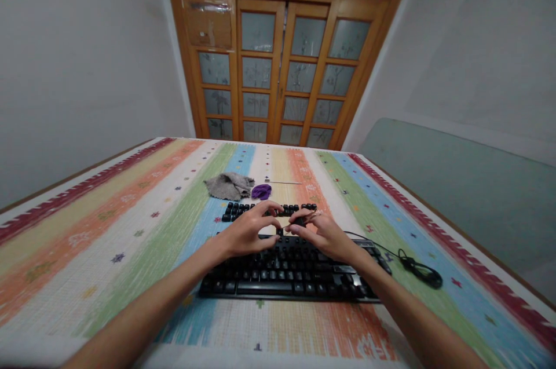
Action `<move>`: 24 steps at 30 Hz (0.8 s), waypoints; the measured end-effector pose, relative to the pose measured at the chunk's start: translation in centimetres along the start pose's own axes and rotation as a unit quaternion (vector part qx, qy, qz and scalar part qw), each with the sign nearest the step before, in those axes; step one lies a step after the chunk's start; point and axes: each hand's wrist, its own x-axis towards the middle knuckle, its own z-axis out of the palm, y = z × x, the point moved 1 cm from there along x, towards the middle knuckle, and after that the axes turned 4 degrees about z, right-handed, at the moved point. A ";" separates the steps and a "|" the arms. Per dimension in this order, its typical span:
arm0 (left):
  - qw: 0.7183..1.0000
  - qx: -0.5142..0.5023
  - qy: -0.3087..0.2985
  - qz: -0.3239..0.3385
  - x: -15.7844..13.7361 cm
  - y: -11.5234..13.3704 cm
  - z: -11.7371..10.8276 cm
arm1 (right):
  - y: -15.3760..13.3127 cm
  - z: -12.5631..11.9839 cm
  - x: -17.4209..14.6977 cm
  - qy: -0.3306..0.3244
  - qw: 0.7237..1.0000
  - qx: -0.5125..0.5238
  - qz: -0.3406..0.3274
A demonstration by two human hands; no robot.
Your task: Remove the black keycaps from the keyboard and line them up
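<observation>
My left hand (252, 229) is above the top edge of a black keyboard (269, 273), thumb and fingers closed around a small black keycap (279, 232). Facing it, my right hand (320, 234) pinches a thin stick (285, 226) whose tip points at the keycap. A pale tuft shows at the stick's other end, by the right fingers. Something small and dark, hard to make out, sits at the right fingertips. Behind both hands, loose black keycaps (232, 211) lie in rows on the striped tablecloth, partly covered by my fingers.
Beyond the keycaps lie a crumpled grey cloth (229, 186), a purple bundle (261, 192) and a thin rod (284, 183). A coiled black cable (420, 270) rests right of the keyboard. Wooden glass-paned doors (278, 68) stand behind the table.
</observation>
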 end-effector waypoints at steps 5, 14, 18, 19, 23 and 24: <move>0.999 0.006 0.052 -0.002 0.2 -0.4 -0.4 | 0.6 0.0 -0.2 0.042 0.998 0.019 0.033; 0.987 0.146 -0.062 -0.011 0.6 -4.9 1.1 | 1.5 -0.3 -0.9 0.049 0.998 0.006 0.031; 0.975 0.187 -0.116 -0.018 0.9 -6.4 2.0 | 1.5 -0.4 -1.3 0.053 0.998 -0.004 0.035; 0.973 0.196 -0.124 -0.020 0.9 -6.6 2.2 | 1.4 -0.5 -1.4 0.051 0.998 -0.004 0.037; 0.967 0.213 -0.140 -0.025 0.8 -7.4 2.5 | 1.3 -0.6 -1.7 0.037 0.999 -0.010 0.038; 0.967 0.214 -0.138 -0.025 0.8 -7.4 2.5 | 1.3 -0.7 -1.7 0.035 0.999 -0.012 0.038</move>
